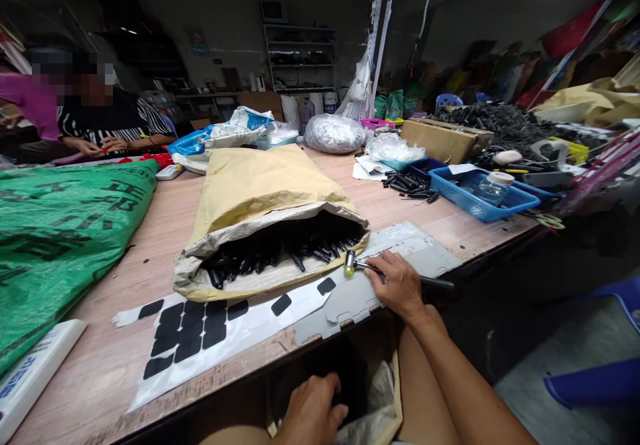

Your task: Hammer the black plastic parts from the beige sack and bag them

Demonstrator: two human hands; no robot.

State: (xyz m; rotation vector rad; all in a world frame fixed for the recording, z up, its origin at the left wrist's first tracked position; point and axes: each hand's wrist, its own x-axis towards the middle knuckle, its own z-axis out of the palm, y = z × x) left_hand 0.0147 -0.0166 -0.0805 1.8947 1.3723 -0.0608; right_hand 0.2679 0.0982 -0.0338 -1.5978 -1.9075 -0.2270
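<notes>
My right hand [397,281] is closed round the shaft of a small hammer [440,284] with a metal head and a yellow face, held at the table's front edge. Grey cardboard [353,300] lies beneath that hand. Below the table edge, my left hand [313,408] hangs over an open sack [383,418] between my legs. Its thumb and fingers stand apart, and nothing shows between them. Straight ahead, a tan woven sack [270,178] lies with its mouth towards me, full of black tube-like pieces [295,258]. A white sheet [240,331] bears black rounded stickers [190,338].
Green sacking [70,225] and a white power strip [37,381] occupy the left side. A blue basket [480,198] holds a jar, beside loose black parts [413,185]. A cardboard box [440,139] stands behind. Two people sit at the far left. Blue stools [595,378] are at right.
</notes>
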